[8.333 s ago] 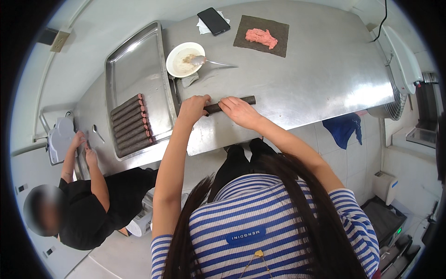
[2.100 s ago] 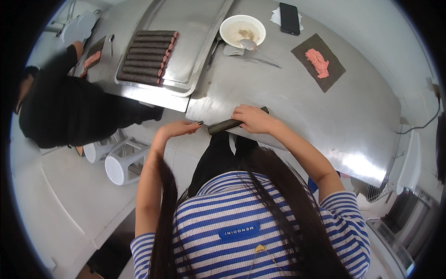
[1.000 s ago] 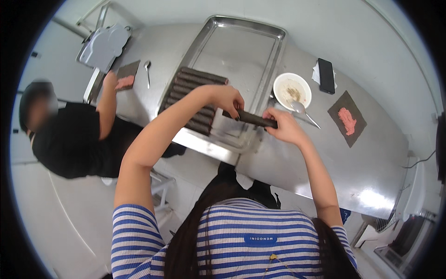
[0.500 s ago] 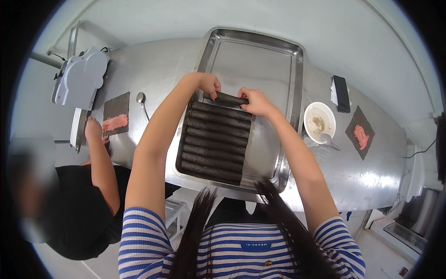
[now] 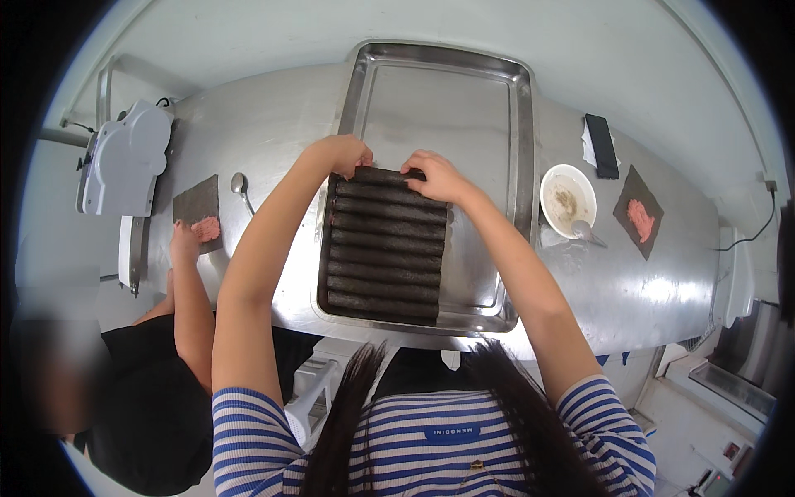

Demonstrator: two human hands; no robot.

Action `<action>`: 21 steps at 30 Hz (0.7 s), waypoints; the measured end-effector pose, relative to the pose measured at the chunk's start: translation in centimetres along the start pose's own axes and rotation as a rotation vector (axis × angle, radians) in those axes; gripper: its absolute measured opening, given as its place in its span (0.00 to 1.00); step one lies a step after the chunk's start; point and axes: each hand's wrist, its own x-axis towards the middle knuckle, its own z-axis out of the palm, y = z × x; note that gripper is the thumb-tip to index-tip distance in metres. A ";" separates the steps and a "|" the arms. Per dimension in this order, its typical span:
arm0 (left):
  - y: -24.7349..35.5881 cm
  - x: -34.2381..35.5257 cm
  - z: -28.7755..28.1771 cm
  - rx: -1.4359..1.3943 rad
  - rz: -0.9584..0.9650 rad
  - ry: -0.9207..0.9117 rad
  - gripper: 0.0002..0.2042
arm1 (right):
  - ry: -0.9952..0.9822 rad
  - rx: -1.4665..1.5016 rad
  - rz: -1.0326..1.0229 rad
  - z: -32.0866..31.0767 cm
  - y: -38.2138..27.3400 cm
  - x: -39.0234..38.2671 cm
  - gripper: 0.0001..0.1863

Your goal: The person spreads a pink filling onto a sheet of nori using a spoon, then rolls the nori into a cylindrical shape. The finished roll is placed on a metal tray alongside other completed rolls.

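Several dark seaweed rolls (image 5: 385, 247) lie side by side in a large steel tray (image 5: 523, 124), filling its near left part. At the far end of that row is one more seaweed roll (image 5: 383, 176), lying close against its neighbour. My left hand (image 5: 354, 155) pinches this roll's left end with bent fingers. Its right end is under the curled fingers of my right hand (image 5: 434, 175), which partly hide it.
Right of the tray stand a white bowl (image 5: 553, 222) with a spoon (image 5: 590, 234), a seaweed sheet with pink paste (image 5: 640, 219) and a black phone (image 5: 601, 147). At left, a co-worker's hand (image 5: 184, 245) touches pink paste on another sheet (image 5: 195, 199), near a spoon (image 5: 240, 185) and a white machine (image 5: 128, 161).
My hands have brought the far roll toward me, from slightly askew and apart to lying against the row. The co-worker's hand has moved onto the pink paste.
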 end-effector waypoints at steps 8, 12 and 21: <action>0.7 -1.1 0.6 0.069 0.000 0.114 0.20 | 0.014 -0.030 0.084 -0.4 0.5 -2.6 0.15; 0.4 -0.9 1.4 0.095 -0.002 0.149 0.19 | -0.041 -0.043 0.136 -0.5 0.0 -2.1 0.15; -1.2 0.7 1.6 0.249 0.044 0.058 0.15 | 0.041 -0.049 0.135 -0.8 1.7 -4.4 0.12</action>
